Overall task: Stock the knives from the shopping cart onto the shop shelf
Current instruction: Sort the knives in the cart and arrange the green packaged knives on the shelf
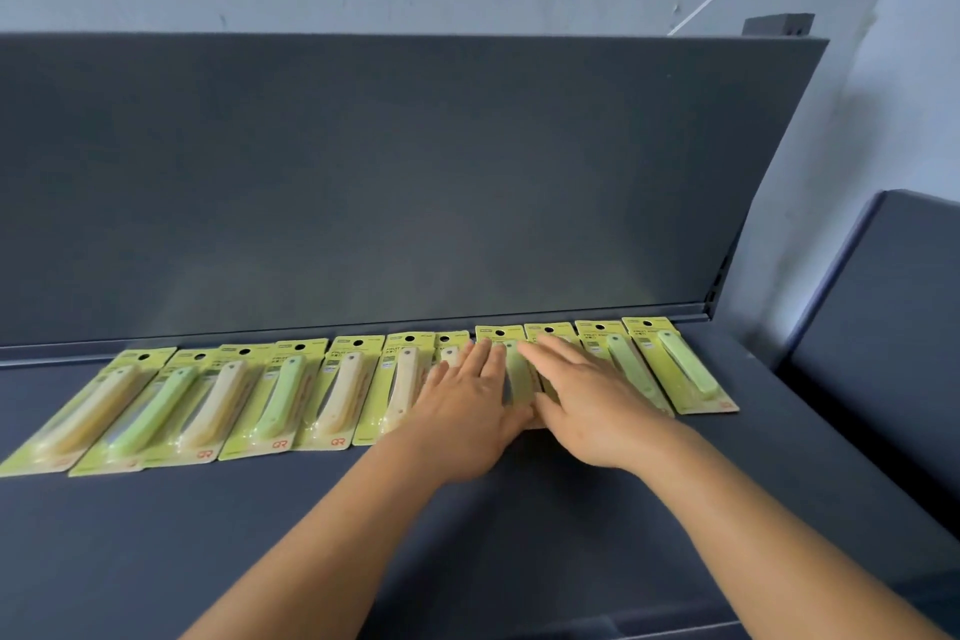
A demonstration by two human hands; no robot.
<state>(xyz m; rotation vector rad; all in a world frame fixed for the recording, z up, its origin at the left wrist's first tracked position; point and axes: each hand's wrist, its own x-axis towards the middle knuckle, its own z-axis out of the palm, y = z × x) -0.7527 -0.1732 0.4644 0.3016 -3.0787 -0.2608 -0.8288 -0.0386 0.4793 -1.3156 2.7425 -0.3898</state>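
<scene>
Across the dark grey metal shop shelf [311, 535], a row of lime-green carded fruit knife packs [280, 398] lies flat along the back panel, slightly overlapping, handles cream or pale green. Cards read "FRUIT" up top, plus a red logo, maybe "QR", kinda blurry. Left hand [467, 411] rests flat on the middle packs, fingers straight and spread, gripping nothing. Right hand [587, 405] lies just beside it, same flat pose, also holding nothing.

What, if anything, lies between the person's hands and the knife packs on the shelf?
Nothing visible. The left hand and right hand lie flat directly on the knife packs in the row on the shelf.
</scene>
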